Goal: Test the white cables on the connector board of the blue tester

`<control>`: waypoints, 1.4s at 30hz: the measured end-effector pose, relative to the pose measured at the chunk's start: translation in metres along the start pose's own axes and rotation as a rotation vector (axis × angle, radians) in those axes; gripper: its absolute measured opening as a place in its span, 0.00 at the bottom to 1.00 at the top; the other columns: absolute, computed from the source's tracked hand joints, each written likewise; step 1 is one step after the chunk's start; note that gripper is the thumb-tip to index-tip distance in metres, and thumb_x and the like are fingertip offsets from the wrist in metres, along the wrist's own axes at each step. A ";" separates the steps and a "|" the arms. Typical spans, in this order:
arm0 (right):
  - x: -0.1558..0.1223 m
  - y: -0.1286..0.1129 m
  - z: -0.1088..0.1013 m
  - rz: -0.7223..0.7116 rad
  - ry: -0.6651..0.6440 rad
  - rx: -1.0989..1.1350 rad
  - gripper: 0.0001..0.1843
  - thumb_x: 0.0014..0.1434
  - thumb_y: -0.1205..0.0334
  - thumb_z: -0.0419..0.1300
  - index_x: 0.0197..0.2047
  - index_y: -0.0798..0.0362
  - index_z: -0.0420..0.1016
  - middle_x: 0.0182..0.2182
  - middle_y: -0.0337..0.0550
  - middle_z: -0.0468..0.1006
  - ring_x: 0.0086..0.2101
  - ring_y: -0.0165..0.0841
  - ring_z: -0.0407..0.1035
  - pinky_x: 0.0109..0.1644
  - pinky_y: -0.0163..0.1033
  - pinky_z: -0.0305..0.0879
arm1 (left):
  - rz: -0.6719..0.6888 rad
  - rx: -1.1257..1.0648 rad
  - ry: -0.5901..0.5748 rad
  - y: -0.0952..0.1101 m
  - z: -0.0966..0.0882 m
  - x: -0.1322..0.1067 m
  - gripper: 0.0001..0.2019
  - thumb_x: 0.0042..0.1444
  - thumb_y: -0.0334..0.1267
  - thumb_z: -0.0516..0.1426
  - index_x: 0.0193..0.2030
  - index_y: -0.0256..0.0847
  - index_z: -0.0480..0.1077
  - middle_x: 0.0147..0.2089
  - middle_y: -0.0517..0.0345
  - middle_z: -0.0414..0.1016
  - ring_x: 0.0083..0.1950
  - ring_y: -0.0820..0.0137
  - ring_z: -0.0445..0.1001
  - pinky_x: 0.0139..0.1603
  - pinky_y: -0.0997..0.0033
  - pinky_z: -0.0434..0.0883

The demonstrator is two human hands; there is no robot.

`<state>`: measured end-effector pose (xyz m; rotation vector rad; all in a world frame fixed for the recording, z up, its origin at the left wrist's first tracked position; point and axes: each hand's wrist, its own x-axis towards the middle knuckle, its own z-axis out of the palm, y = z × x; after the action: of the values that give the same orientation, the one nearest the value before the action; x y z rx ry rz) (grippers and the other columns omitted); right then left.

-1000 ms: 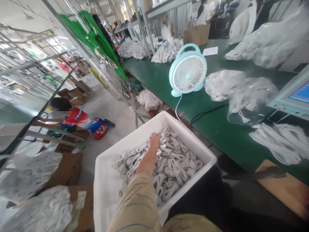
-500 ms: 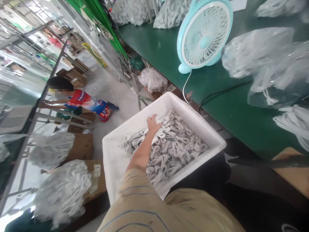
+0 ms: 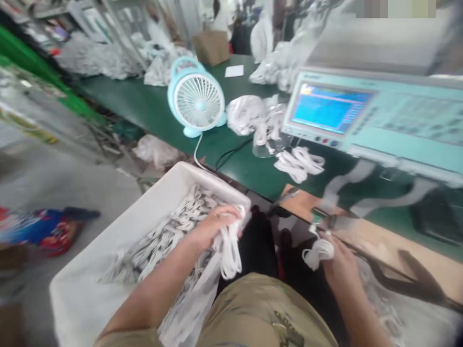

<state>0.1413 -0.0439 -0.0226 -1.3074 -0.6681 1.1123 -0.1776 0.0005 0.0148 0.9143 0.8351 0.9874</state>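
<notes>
My left hand (image 3: 211,225) is closed around several bundled white cables (image 3: 230,253), whose loops hang down over the right rim of a white plastic tub (image 3: 90,250). Inside the tub lie many more coiled cables (image 3: 184,212). On the right, my right hand (image 3: 338,258) grips one coiled white cable (image 3: 317,254). An end of that cable rises to a small fixture (image 3: 323,219) at the edge of a wooden board (image 3: 302,202). Blur hides whether the end is plugged in there.
On the green table (image 3: 144,108) stand a light-blue fan (image 3: 198,101) and a test instrument with a blue screen (image 3: 329,111). Between them lie white cable bundles (image 3: 300,164) and bagged cables (image 3: 249,115). Flat ribbon strips (image 3: 349,180) run from the instrument toward the board.
The view has swung right. My left hand has left the middle of the tub and now holds cable bundles at its right rim. My right hand has come into view with a cable.
</notes>
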 end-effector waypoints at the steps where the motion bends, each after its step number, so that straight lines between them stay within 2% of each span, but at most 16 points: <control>1: -0.001 -0.001 0.001 0.002 0.014 0.030 0.13 0.50 0.53 0.66 0.35 0.53 0.76 0.30 0.42 0.74 0.26 0.32 0.66 0.25 0.34 0.62 | -0.094 0.104 -0.057 -0.008 0.025 0.008 0.12 0.45 0.44 0.62 0.33 0.38 0.73 0.34 0.52 0.74 0.25 0.69 0.70 0.25 0.70 0.65; 4: -0.002 -0.002 0.008 0.023 -0.004 0.111 0.11 0.47 0.54 0.67 0.29 0.53 0.76 0.23 0.38 0.72 0.22 0.29 0.63 0.23 0.33 0.58 | -0.173 0.319 -0.174 -0.034 0.089 0.039 0.15 0.45 0.45 0.61 0.37 0.37 0.75 0.30 0.56 0.73 0.26 0.74 0.67 0.28 0.74 0.63; 6: -0.004 -0.002 0.012 0.018 -0.031 0.148 0.12 0.46 0.55 0.68 0.28 0.54 0.74 0.20 0.37 0.71 0.21 0.28 0.61 0.24 0.32 0.57 | -0.196 0.337 -0.207 -0.049 0.118 0.061 0.18 0.46 0.48 0.60 0.39 0.36 0.75 0.27 0.59 0.71 0.25 0.77 0.65 0.27 0.77 0.61; 8: -0.005 0.000 0.012 -0.005 -0.047 0.173 0.13 0.46 0.54 0.68 0.27 0.54 0.73 0.20 0.37 0.70 0.21 0.28 0.60 0.24 0.32 0.56 | -0.232 0.297 -0.224 -0.060 0.136 0.078 0.19 0.45 0.49 0.60 0.36 0.34 0.74 0.24 0.61 0.69 0.23 0.77 0.63 0.25 0.77 0.59; 13: -0.003 0.000 0.011 -0.038 -0.038 0.188 0.17 0.46 0.51 0.67 0.24 0.54 0.68 0.18 0.34 0.67 0.19 0.26 0.57 0.24 0.32 0.53 | -0.235 0.174 -0.161 -0.072 0.158 0.082 0.14 0.43 0.45 0.60 0.22 0.35 0.66 0.18 0.64 0.63 0.20 0.78 0.60 0.23 0.77 0.56; 18: -0.016 -0.007 0.015 -0.038 -0.069 0.114 0.17 0.48 0.49 0.64 0.24 0.52 0.66 0.19 0.35 0.65 0.20 0.28 0.57 0.25 0.34 0.53 | -0.228 0.048 -0.083 -0.081 0.164 0.058 0.11 0.45 0.41 0.60 0.24 0.35 0.66 0.21 0.64 0.64 0.23 0.78 0.61 0.26 0.78 0.58; 21: -0.035 -0.005 0.010 -0.023 -0.096 0.020 0.16 0.49 0.50 0.63 0.23 0.51 0.65 0.20 0.36 0.65 0.22 0.31 0.58 0.26 0.36 0.55 | -0.274 0.051 -0.094 -0.089 0.166 0.046 0.11 0.44 0.41 0.61 0.24 0.34 0.66 0.22 0.63 0.64 0.24 0.78 0.62 0.27 0.78 0.59; 24: -0.048 -0.003 -0.026 0.051 -0.068 -0.088 0.15 0.50 0.48 0.61 0.24 0.50 0.65 0.19 0.37 0.65 0.20 0.31 0.58 0.23 0.36 0.54 | -0.349 0.148 -0.161 -0.095 0.168 0.042 0.16 0.45 0.47 0.60 0.24 0.34 0.67 0.21 0.63 0.63 0.22 0.78 0.61 0.24 0.77 0.57; 27: -0.051 -0.005 -0.091 0.100 0.071 -0.265 0.14 0.50 0.48 0.58 0.26 0.50 0.65 0.18 0.37 0.62 0.18 0.32 0.58 0.21 0.37 0.53 | -0.385 0.249 -0.191 -0.098 0.170 0.046 0.20 0.46 0.54 0.58 0.23 0.35 0.67 0.18 0.65 0.59 0.19 0.79 0.58 0.22 0.78 0.55; 30: -0.056 -0.008 -0.142 -0.108 0.275 -0.903 0.13 0.49 0.47 0.57 0.30 0.48 0.68 0.26 0.45 0.68 0.28 0.43 0.65 0.30 0.46 0.60 | -0.344 0.360 -0.197 -0.106 0.175 0.053 0.21 0.46 0.55 0.57 0.22 0.35 0.67 0.19 0.64 0.59 0.20 0.78 0.59 0.22 0.77 0.57; 32: -0.065 -0.007 -0.146 -0.217 0.279 -1.098 0.17 0.51 0.46 0.56 0.38 0.49 0.69 0.35 0.52 0.70 0.35 0.48 0.66 0.38 0.51 0.60 | -0.286 0.463 -0.210 -0.116 0.184 0.056 0.21 0.47 0.54 0.56 0.21 0.35 0.67 0.21 0.63 0.60 0.23 0.76 0.61 0.25 0.76 0.60; 34: -0.073 0.000 -0.125 -0.187 0.056 -0.984 0.19 0.54 0.46 0.56 0.43 0.50 0.69 0.38 0.52 0.71 0.37 0.46 0.66 0.41 0.49 0.62 | -0.182 0.575 -0.201 -0.126 0.197 0.056 0.19 0.48 0.52 0.56 0.20 0.36 0.68 0.25 0.60 0.63 0.29 0.73 0.66 0.32 0.74 0.64; 36: -0.075 0.010 -0.095 -0.096 -0.205 -0.743 0.18 0.55 0.48 0.56 0.42 0.52 0.69 0.35 0.46 0.73 0.34 0.40 0.67 0.39 0.44 0.64 | -0.062 0.667 -0.177 -0.132 0.209 0.054 0.16 0.49 0.49 0.56 0.21 0.37 0.70 0.31 0.57 0.65 0.37 0.69 0.68 0.42 0.71 0.65; 38: -0.073 0.021 -0.073 -0.035 -0.247 -0.507 0.16 0.55 0.48 0.57 0.36 0.54 0.70 0.29 0.41 0.72 0.30 0.37 0.66 0.35 0.39 0.63 | 0.016 0.699 -0.179 -0.130 0.213 0.052 0.13 0.48 0.48 0.57 0.27 0.40 0.72 0.37 0.56 0.65 0.41 0.69 0.68 0.47 0.70 0.64; 39: -0.071 0.025 -0.067 0.015 -0.231 -0.369 0.17 0.54 0.47 0.58 0.33 0.54 0.70 0.26 0.40 0.70 0.28 0.35 0.65 0.32 0.37 0.61 | 0.018 0.685 -0.183 -0.127 0.211 0.051 0.12 0.48 0.47 0.58 0.33 0.41 0.73 0.38 0.56 0.65 0.40 0.70 0.68 0.44 0.71 0.66; 42: -0.065 0.032 -0.068 0.225 -0.139 0.073 0.17 0.51 0.48 0.62 0.34 0.54 0.72 0.24 0.38 0.69 0.24 0.31 0.63 0.26 0.33 0.57 | -0.123 0.582 -0.162 -0.114 0.193 0.046 0.24 0.47 0.46 0.59 0.52 0.45 0.64 0.34 0.59 0.66 0.27 0.75 0.68 0.27 0.76 0.66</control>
<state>0.1695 -0.1336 -0.0544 -1.2728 -0.5864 1.4076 0.0455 -0.0346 -0.0231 1.3988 1.0476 0.5540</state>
